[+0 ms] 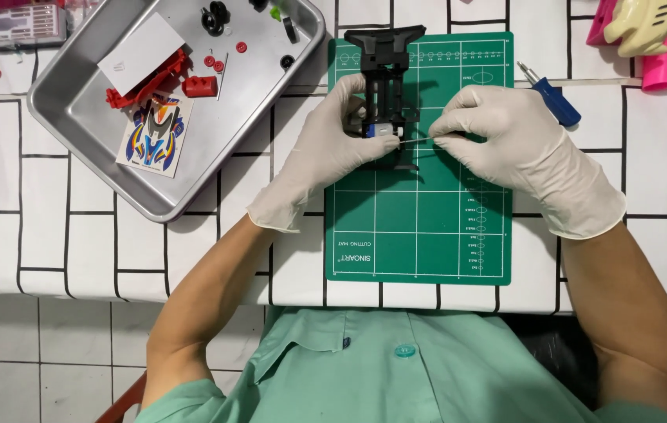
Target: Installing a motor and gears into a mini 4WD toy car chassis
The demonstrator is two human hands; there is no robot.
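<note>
A black toy-car chassis (384, 59) lies on the green cutting mat (420, 227). My left hand (326, 149), in a white glove, grips the near end of the chassis, where a small blue and silver part shows at the fingertips. My right hand (517, 149), also gloved, pinches a thin metal rod (418, 140) that points left into the side of the chassis. Both hands meet over the upper middle of the mat.
A metal tray (59, 94) at the upper left holds red plastic parts (153, 82), black wheels (214, 16), a white card and a sticker sheet (155, 135). A blue-handled screwdriver (553, 98) lies right of the mat. Pink and cream toy pieces (647, 31) sit at the top right.
</note>
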